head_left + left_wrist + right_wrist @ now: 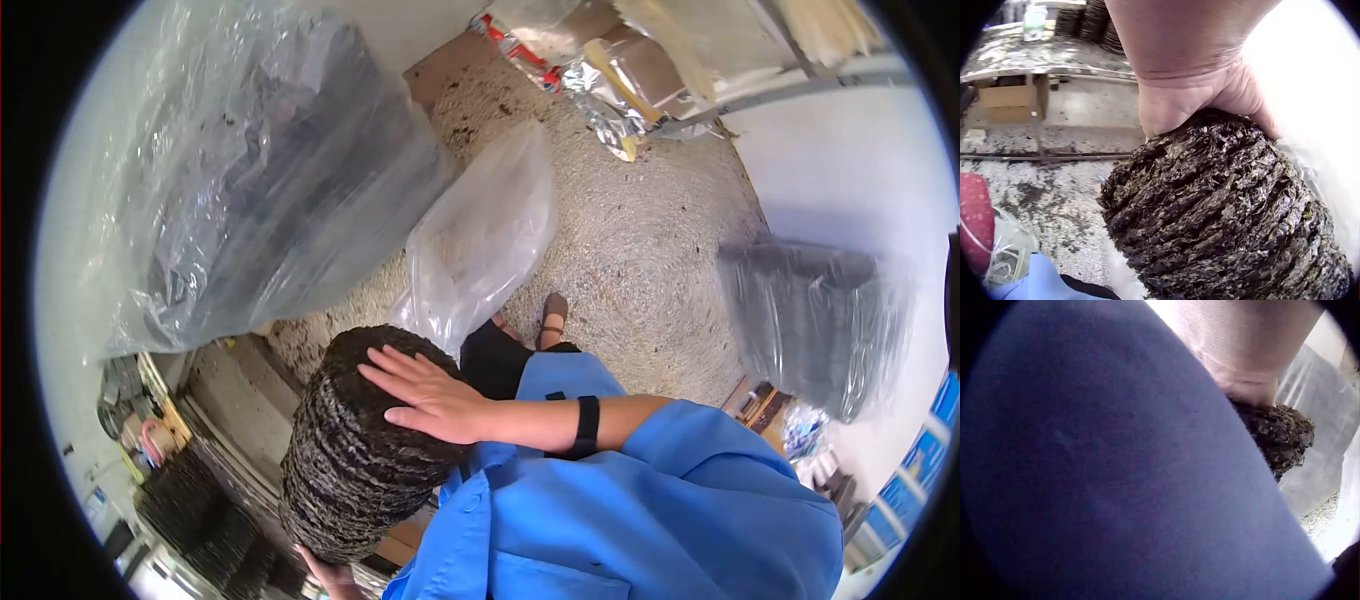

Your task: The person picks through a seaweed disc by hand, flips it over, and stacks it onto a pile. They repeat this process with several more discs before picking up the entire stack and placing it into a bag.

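Note:
A long stack of round, dark dried seaweed sheets (370, 460) lies slantwise in front of the blue shirt in the head view. My right hand (430, 397) rests flat on its upper end, fingers straight and spread. At the lower end my left hand (332, 576) presses against the stack, mostly hidden beneath it. The left wrist view shows the ragged layered side of the stack (1222, 212) close up, with the left hand (1210, 103) against its end. In the right wrist view a blue sleeve covers most of the picture, leaving a bit of the stack (1282, 434) visible.
A large plastic-wrapped dark bundle (290, 190) stands at left, an open clear plastic bag (485, 230) beside the feet. Another wrapped dark stack (810, 310) is at right. More dark stacks (185, 500) stand on the bench at lower left. Crumbs litter the speckled floor (650, 240).

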Demonstrator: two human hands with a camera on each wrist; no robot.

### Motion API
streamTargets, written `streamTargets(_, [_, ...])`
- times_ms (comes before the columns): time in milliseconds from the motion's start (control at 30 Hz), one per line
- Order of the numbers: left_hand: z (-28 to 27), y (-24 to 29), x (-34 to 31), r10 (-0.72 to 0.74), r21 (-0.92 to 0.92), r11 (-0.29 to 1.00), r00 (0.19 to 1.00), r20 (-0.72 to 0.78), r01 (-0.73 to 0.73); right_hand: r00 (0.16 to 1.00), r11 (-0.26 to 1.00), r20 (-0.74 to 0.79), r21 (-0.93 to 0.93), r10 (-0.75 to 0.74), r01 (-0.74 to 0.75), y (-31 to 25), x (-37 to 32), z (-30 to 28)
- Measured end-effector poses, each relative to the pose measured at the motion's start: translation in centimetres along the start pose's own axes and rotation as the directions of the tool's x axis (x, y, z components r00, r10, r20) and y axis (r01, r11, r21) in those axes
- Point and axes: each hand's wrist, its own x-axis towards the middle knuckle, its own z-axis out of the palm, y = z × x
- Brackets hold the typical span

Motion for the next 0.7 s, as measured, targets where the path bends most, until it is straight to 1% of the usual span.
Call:
streamTargets(33, [-0.3,-1.2,-1.6,-0.013,-0.004,1.000,0.999,-0.047,0.013,0.998,1.000,0.055,0.001,0.006,-0.006,0.3,0.5,-0.1])
streamTargets(67, [-2.5,-2.0,-1.8,-0.070,0.043,0.996,0.996,-0.062,0.073,0.995,1.000,0.104,-0.001,0.008,-0.008,0.5,1.0,-0.1])
streamTargets(100, [-2.0,-2.6,-2.4,-0.050,0.014,0.999,0.997,-0.058,0.050,0.993,1.000,0.116,0.001,0.011,-0.011,0.7,1.7,-0.3])
streamTargets(133, [-1.5,-4.5,-2.8,-0.036,-0.037,0.999,0.998,-0.056,0.034,0.988,0.999,0.150,-0.031,0.027,-0.022,1.2,2.1,-0.8])
streamTargets(167, [-1.3,-5.3,-3.0,-0.090,-0.078,0.994,0.976,-0.198,0.076,0.979,0.998,0.196,-0.046,0.046,-0.038,1.6,2.1,-0.6])
streamTargets(200, [-2.4,-6.2,-2.7,-0.112,-0.061,0.993,0.962,-0.248,0.100,0.980,0.998,0.194,-0.053,0.044,-0.035,2.2,2.4,-0.6])
streamTargets(267, [-4.1,-8.2,-3.1,-0.143,-0.109,0.986,0.975,-0.168,0.126,0.974,0.997,0.220,-0.056,0.058,-0.046,3.0,3.2,-0.6])
streamTargets(300, [-4.4,-8.9,-3.6,-0.138,-0.127,0.985,0.968,-0.209,0.113,0.967,0.998,0.247,-0.051,0.058,-0.047,3.0,3.7,-0.8])
streamTargets(333, [-4.4,-9.5,-4.6,-0.152,-0.178,0.977,0.966,-0.210,0.115,0.958,0.997,0.280,-0.049,0.068,-0.056,2.9,3.9,-1.0])
streamTargets(400, [-6.3,-10.3,-6.5,-0.177,-0.198,0.971,0.955,-0.239,0.131,0.937,0.996,0.340,-0.054,0.084,-0.069,2.9,4.3,-0.8])
streamTargets(533, [-3.3,-11.8,-11.0,-0.168,-0.244,0.967,0.907,-0.387,0.075,0.887,0.997,0.455,-0.022,0.071,-0.068,4.4,5.3,-0.9])
streamTargets(600, [-1.4,-12.1,-12.6,-0.175,-0.159,0.979,0.925,-0.336,0.128,0.855,0.998,0.516,0.000,0.053,-0.062,5.2,6.3,-1.7])
streamTargets(633, [1.3,-11.3,-12.8,-0.159,-0.152,0.982,0.931,-0.328,0.113,0.851,0.996,0.520,0.003,0.075,-0.089,5.4,6.8,-2.5])
streamTargets(667, [0.9,-11.8,-12.5,-0.153,-0.136,0.984,0.933,-0.326,0.114,0.850,0.992,0.517,0.011,0.104,-0.128,5.9,6.8,-3.7])
streamTargets(700, [2.4,-12.1,-12.0,-0.165,-0.091,0.986,0.926,-0.341,0.142,0.887,0.992,0.452,0.037,0.095,-0.125,7.0,6.4,-5.5])
